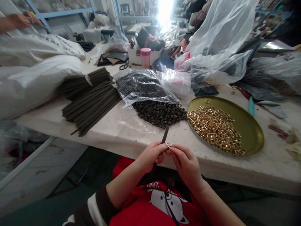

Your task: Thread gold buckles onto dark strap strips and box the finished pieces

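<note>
Head view: left hand (150,156) pinched shut on dark strap (164,135), upper end angled over table edge (131,147); right hand (185,163) fingertips closed on small gold buckle (168,144) at the strap, just in front of the edge. Nearby on table: gold tray (255,131) of buckles to the right, pile of dark loops (160,113) behind, bundle of straps (91,102) to the left.

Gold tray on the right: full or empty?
Partly full. The gold tray holds a loose heap of gold buckles across its left and near side; its far and right side shows bare metal.
</note>
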### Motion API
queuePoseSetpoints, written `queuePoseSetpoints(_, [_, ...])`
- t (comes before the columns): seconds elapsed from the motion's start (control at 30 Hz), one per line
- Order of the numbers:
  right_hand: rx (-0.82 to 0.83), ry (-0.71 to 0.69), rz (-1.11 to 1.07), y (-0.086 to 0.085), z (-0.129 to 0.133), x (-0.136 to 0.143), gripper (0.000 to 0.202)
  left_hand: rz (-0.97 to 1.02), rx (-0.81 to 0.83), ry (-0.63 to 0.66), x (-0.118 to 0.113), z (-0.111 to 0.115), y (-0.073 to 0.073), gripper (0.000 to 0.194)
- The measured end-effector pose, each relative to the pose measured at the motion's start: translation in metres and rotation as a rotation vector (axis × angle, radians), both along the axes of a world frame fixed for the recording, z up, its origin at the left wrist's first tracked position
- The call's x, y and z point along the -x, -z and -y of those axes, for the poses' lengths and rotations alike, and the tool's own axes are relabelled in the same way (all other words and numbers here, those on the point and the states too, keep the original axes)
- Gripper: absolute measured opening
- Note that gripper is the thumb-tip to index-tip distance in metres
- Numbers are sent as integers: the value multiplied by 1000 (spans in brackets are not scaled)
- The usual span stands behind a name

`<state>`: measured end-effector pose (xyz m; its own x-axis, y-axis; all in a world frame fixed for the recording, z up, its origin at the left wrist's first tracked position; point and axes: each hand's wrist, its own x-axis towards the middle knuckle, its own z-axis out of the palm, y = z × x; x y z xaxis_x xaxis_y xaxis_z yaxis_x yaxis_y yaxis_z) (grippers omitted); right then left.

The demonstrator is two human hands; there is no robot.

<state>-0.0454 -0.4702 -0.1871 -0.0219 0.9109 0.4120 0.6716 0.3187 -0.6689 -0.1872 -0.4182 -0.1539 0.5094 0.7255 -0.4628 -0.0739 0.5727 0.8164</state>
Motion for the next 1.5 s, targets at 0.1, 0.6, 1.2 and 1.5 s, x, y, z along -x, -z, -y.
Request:
queuePoseSetpoints(0.1, [17,-28,-63,-1,1,2,24,18,4,-19,1,-1,4,29])
queuePoseSetpoints(0.6, [729,-34,-1032,-21,-16,1,23,-368,-436,281,8,-15,-17,15])
queuePoseSetpoints(1.2, [657,-21,-893,-34,-20,4,33,-589,-637,402,8,-24,-32,17])
queuePoseSetpoints(1.5, [641,-33,-912,-29,-16,4,32,-541,-548,377,5,-21,-28,16])
